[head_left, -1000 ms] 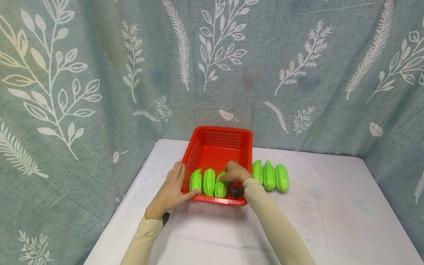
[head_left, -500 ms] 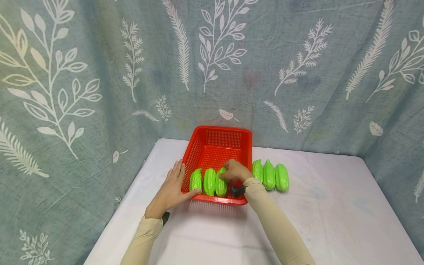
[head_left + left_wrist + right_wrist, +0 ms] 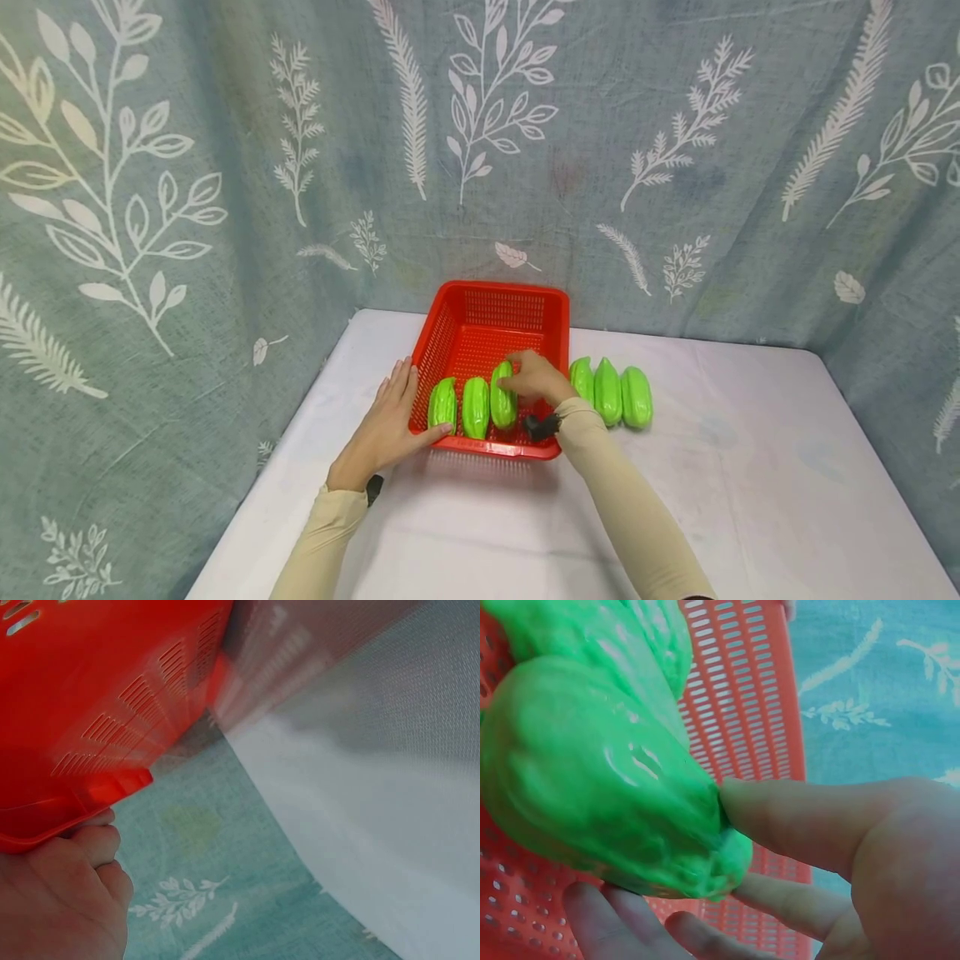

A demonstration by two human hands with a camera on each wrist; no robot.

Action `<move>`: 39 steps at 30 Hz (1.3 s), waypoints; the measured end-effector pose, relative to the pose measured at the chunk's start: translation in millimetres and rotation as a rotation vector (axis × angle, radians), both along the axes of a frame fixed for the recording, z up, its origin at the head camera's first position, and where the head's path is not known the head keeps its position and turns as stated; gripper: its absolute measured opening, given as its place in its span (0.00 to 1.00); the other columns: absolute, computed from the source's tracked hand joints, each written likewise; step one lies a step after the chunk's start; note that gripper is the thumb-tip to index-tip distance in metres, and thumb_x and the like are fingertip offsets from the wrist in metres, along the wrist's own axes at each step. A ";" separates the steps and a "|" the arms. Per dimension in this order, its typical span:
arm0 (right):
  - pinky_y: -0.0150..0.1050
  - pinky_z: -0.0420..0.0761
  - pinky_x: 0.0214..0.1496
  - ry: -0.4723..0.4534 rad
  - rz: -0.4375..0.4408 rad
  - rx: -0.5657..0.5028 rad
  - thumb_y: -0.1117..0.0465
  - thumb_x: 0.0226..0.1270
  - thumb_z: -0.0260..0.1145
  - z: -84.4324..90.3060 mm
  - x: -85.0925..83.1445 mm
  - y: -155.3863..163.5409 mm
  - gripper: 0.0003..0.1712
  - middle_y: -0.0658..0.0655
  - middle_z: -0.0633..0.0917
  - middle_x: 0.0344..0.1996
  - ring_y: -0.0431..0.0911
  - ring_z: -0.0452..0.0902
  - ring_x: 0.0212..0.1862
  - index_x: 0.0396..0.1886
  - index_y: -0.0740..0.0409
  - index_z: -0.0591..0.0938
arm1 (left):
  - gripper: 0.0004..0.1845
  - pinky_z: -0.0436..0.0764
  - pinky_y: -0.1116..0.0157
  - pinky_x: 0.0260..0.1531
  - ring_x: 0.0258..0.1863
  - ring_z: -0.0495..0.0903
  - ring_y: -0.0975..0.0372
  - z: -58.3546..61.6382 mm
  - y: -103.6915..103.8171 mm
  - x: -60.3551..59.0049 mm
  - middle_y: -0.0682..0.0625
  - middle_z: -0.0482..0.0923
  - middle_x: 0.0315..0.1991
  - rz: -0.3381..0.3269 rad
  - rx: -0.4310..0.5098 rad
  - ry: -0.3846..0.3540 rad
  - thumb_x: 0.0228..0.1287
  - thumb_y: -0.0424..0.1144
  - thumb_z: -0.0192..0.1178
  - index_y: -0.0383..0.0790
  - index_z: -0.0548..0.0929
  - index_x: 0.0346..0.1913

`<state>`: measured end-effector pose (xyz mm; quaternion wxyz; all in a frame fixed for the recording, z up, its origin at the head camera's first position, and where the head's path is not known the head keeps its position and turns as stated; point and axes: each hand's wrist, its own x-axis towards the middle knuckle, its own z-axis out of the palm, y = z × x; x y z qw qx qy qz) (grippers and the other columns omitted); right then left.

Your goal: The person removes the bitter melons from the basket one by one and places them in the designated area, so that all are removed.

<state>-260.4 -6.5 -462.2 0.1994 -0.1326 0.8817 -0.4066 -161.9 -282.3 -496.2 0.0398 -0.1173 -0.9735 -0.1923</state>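
Six green gourds in all: three inside the red basket (image 3: 480, 329) at frame centre, three (image 3: 609, 397) in a row on the white table (image 3: 750, 467) just right of it. The right hand (image 3: 534, 379) pinches the rightmost basket gourd (image 3: 502, 398) between thumb and fingers. The left hand (image 3: 386, 425), fingers straight and together, presses the basket's left wall.

White table (image 3: 750, 500); leaf-print curtain (image 3: 675, 125) behind; three green gourds (image 3: 609, 392) beside basket.

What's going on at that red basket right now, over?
Right hand grips third green gourd inside red basket. Left hand flat against basket's side. Three gourds wait outside. Nothing blocking.
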 end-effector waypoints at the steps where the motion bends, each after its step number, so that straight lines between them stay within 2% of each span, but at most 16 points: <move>1: 0.42 0.89 0.38 0.000 -0.003 -0.005 0.57 0.71 0.69 0.1 -0.1 0.6 0.38 0.66 0.79 0.67 0.53 0.88 0.38 0.77 0.63 0.69 | 0.67 0.46 0.44 0.84 0.86 0.37 0.46 0.3 0.0 0.1 0.38 0.37 0.86 0.001 -0.002 -0.001 0.59 0.77 0.59 0.31 0.45 0.83; 6: 0.42 0.89 0.38 -0.001 -0.032 -0.041 0.57 0.72 0.68 1.4 -0.8 4.0 0.38 0.67 0.81 0.64 0.47 0.85 0.32 0.78 0.60 0.68 | 0.67 0.47 0.43 0.83 0.86 0.38 0.45 1.6 -0.1 -0.1 0.37 0.37 0.86 -0.004 0.000 0.005 0.59 0.77 0.59 0.30 0.46 0.83; 9: 0.41 0.88 0.38 -0.014 -0.045 -0.076 0.56 0.72 0.67 3.3 -1.3 7.1 0.39 0.69 0.79 0.66 0.47 0.84 0.32 0.79 0.59 0.67 | 0.67 0.47 0.43 0.83 0.86 0.38 0.44 2.3 -0.1 0.4 0.37 0.37 0.86 -0.007 -0.001 0.006 0.59 0.76 0.60 0.30 0.46 0.82; 12: 0.38 0.87 0.37 -0.026 -0.050 -0.110 0.56 0.73 0.67 4.6 -1.2 10.2 0.40 0.71 0.75 0.70 0.46 0.84 0.32 0.80 0.58 0.65 | 0.67 0.47 0.42 0.83 0.86 0.38 0.44 2.8 -0.2 1.5 0.37 0.37 0.86 -0.007 -0.002 0.008 0.59 0.76 0.60 0.29 0.46 0.82; 17: 0.35 0.86 0.37 -0.021 -0.060 -0.153 0.56 0.73 0.67 9.8 2.0 13.8 0.39 0.71 0.73 0.72 0.45 0.84 0.35 0.80 0.57 0.65 | 0.67 0.47 0.43 0.83 0.86 0.38 0.45 3.6 0.8 2.7 0.37 0.37 0.85 -0.005 0.008 0.006 0.59 0.77 0.59 0.29 0.47 0.82; 22: 0.46 0.90 0.42 -0.010 -0.087 -0.219 0.57 0.73 0.67 15.0 4.3 17.8 0.38 0.70 0.75 0.69 0.47 0.84 0.35 0.80 0.57 0.66 | 0.66 0.46 0.43 0.83 0.86 0.38 0.45 2.7 0.6 2.8 0.38 0.37 0.86 -0.002 0.008 0.002 0.59 0.77 0.59 0.30 0.46 0.82; 28: 0.48 0.90 0.47 -0.011 -0.148 -0.258 0.55 0.73 0.68 19.6 6.5 22.6 0.38 0.69 0.75 0.69 0.54 0.87 0.47 0.77 0.60 0.68 | 0.67 0.47 0.43 0.83 0.86 0.38 0.44 1.4 -0.9 2.6 0.37 0.38 0.86 0.003 0.000 0.010 0.59 0.77 0.59 0.30 0.46 0.83; 32: 0.55 0.89 0.54 -0.023 -0.169 -0.290 0.54 0.73 0.69 21.0 9.0 26.0 0.35 0.69 0.76 0.69 0.58 0.86 0.54 0.74 0.62 0.70 | 0.67 0.47 0.42 0.83 0.86 0.39 0.44 1.0 -1.0 2.1 0.37 0.38 0.85 0.002 -0.002 0.015 0.59 0.77 0.59 0.30 0.46 0.83; 39: 0.55 0.88 0.54 -0.008 -0.195 -0.335 0.54 0.74 0.68 25.4 14.8 32.3 0.32 0.69 0.77 0.68 0.60 0.85 0.57 0.72 0.62 0.73 | 0.67 0.46 0.43 0.83 0.86 0.38 0.45 1.9 0.5 2.1 0.37 0.38 0.86 0.000 0.015 0.008 0.58 0.77 0.60 0.30 0.46 0.83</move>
